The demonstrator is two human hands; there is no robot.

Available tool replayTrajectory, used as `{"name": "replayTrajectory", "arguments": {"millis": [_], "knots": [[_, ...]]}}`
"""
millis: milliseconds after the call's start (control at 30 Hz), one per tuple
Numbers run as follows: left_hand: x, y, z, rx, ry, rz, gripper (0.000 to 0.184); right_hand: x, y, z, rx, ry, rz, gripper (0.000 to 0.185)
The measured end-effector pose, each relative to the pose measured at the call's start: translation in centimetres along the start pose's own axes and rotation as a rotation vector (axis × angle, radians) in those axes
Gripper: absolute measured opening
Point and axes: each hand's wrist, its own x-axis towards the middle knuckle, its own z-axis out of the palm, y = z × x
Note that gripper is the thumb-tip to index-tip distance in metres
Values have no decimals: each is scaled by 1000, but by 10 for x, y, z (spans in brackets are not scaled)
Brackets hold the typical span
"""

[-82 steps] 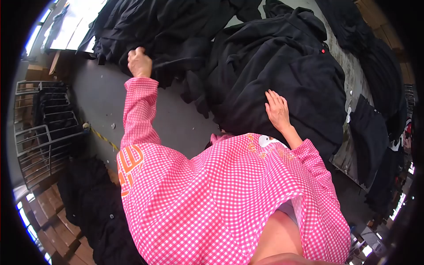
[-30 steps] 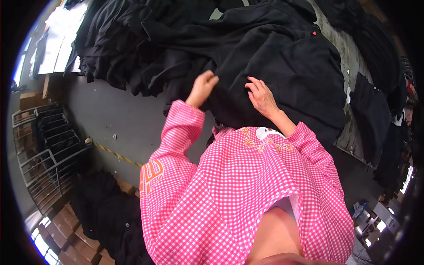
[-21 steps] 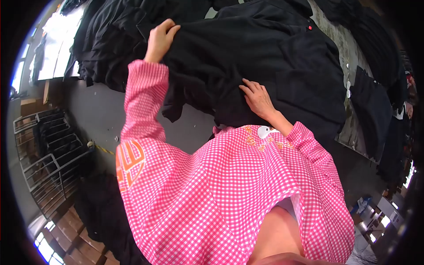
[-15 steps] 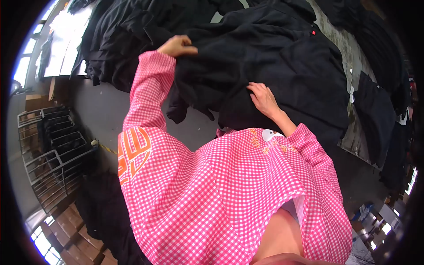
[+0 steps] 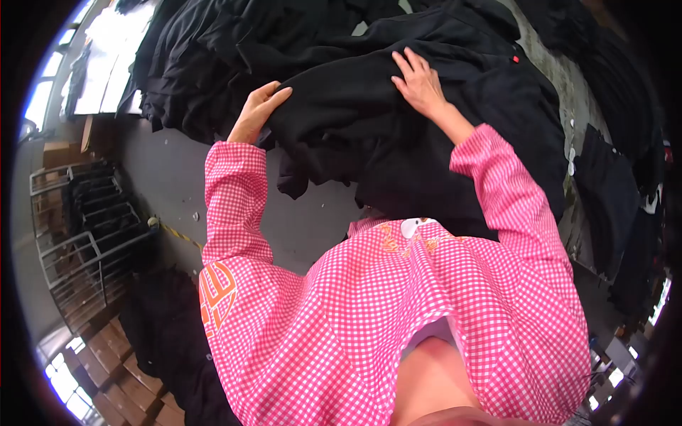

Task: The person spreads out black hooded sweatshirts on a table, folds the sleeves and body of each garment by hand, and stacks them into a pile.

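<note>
A large black garment [image 5: 455,149] with a small red tag near its far right lies spread in folds in front of me. My left hand [image 5: 261,106] is at the garment's left edge, thumb and fingers pressed together on the cloth. Further right, my right hand [image 5: 419,79] rests on top of the same garment, its fingers spread and flat. Beyond my left hand, more black garments [image 5: 192,71] lie in a heap and touch the spread one.
A metal rack [image 5: 92,234] holding dark cloth stands at the left, above cardboard boxes [image 5: 117,362]. Black clothes [image 5: 170,341] lie at the lower left. Yellow-black tape [image 5: 181,234] is on the grey floor. Dark cloth pieces [image 5: 607,195] hang at the right edge.
My right hand has moved up and away from my body over the garment. My left hand has gone from the heap to the spread garment's left edge and closed on it.
</note>
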Motion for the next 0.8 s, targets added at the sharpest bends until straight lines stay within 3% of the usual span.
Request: {"name": "replayTrajectory", "arguments": {"millis": [33, 167, 233, 267, 333, 400, 533, 600, 667, 767, 800], "knots": [[-10, 9, 1, -1, 20, -2, 22, 6, 3, 9, 14, -1, -15, 48], [-21, 29, -1, 434, -268, -126, 31, 11, 31, 51, -365, -225, 10, 56], [-20, 28, -19, 612, -455, -312, 39, 14, 40, 65, -345, -216, -11, 56], [-23, 26, -27, 613, -455, -317, 39, 15, 45, 66, -346, -187, -27, 57], [-37, 21, -45, 961, -483, -427, 37, 16, 51, 66, -354, -121, -57, 57], [-52, 18, -75, 1077, -308, -484, 32, 16, 54, 65, -340, -151, -43, 57], [-71, 2, -145, 1036, -129, -425, 17, 21, 54, 57, -299, -254, -3, 55], [-69, 3, -161, 1046, -100, -404, 16, 28, 54, 44, -112, -297, 38, 53], [-62, 11, -161, 599, 85, -211, 21, 31, 54, 27, 65, -335, 83, 51], [-62, 76, -100, 481, 113, -193, 29, 10, 63, -7, 259, -263, 126, 49], [-60, 89, -79, 476, 71, -22, 31, 0, 69, -20, 357, -228, 143, 48]]}}
